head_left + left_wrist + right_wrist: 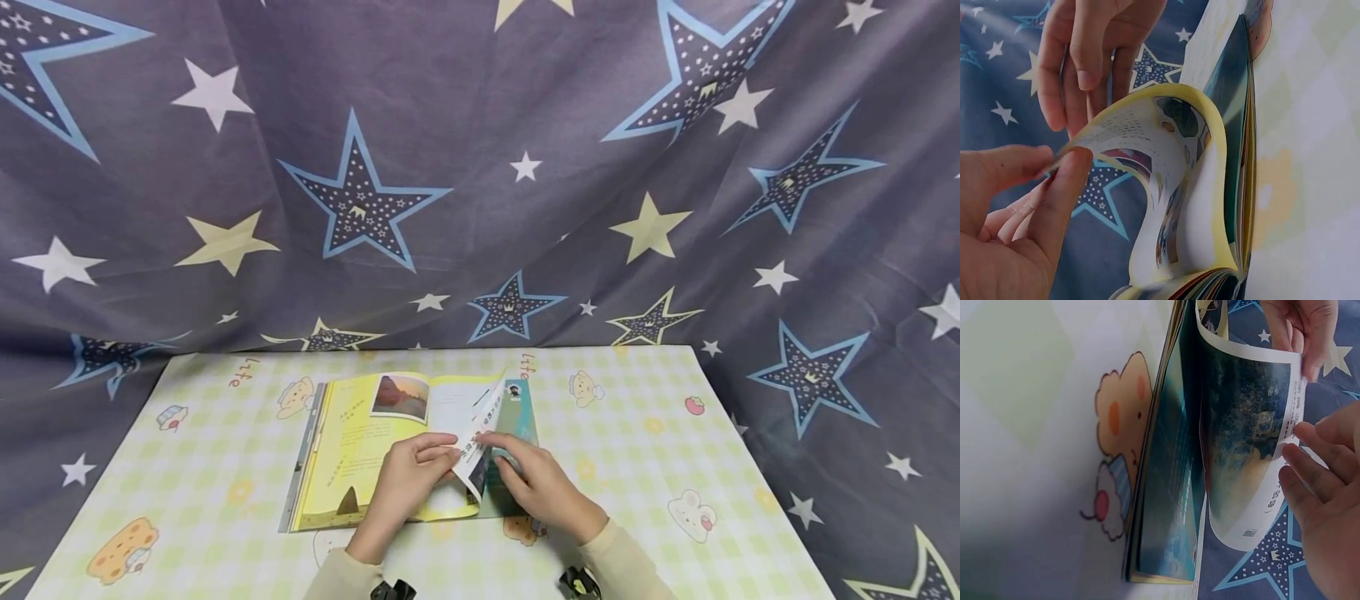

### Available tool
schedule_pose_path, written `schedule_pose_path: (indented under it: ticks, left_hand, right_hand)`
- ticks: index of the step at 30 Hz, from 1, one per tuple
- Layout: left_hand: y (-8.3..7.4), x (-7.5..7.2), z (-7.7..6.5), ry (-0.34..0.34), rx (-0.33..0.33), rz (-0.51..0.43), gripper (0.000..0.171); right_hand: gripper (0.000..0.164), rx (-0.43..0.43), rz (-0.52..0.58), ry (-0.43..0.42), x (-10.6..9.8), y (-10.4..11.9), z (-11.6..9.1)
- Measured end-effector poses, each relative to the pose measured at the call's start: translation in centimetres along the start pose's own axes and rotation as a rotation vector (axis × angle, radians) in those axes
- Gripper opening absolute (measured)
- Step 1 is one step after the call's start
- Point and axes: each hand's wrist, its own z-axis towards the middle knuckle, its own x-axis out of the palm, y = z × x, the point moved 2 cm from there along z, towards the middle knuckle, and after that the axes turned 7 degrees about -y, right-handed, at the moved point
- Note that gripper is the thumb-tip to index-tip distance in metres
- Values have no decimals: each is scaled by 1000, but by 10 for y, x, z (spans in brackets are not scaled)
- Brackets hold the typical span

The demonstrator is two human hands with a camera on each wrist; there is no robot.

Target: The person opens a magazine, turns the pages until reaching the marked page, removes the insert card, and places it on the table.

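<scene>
An illustrated book (356,450) lies spread open on the table, its left page yellow with a sunset photo. One page (489,421) stands raised and curved over the right half, above a teal-green page (517,442). My left hand (407,477) pinches the edge of this page between thumb and fingers, as the left wrist view shows. The right hand (546,487) touches the page's outer side with its fingertips, fingers fairly straight. In the right wrist view the page's printed side (1244,419) has a dark teal picture with a white margin.
The table (637,500) wears a pale green checked cloth with cartoon prints. Behind it hangs a dark curtain (480,208) patterned with stars. Black straps (579,582) show near both sleeves.
</scene>
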Motion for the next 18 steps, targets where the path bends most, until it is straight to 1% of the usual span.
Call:
schedule_pose_path:
  ticks: [2,4,8,12,15,18]
  left_hand:
    - [0,0,0,-14,0,27,26]
    - [0,-2,0,-32,-8,32,24]
    - [0,-12,-2,-77,-19,37,24]
    - [1,-30,-5,-143,-49,48,22]
    - [2,-45,-10,-195,-70,55,21]
    - [3,-62,-16,-240,-106,46,24]
  right_hand:
    - [42,2,4,3,0,0,0]
    - [41,7,4,3,-1,0,0]
    - [40,43,18,-13,-6,-1,-2]
    - [44,68,17,-47,-10,-4,-4]
    - [47,77,4,-62,-13,-7,-6]
    - [48,82,-14,-72,-15,-9,-8]
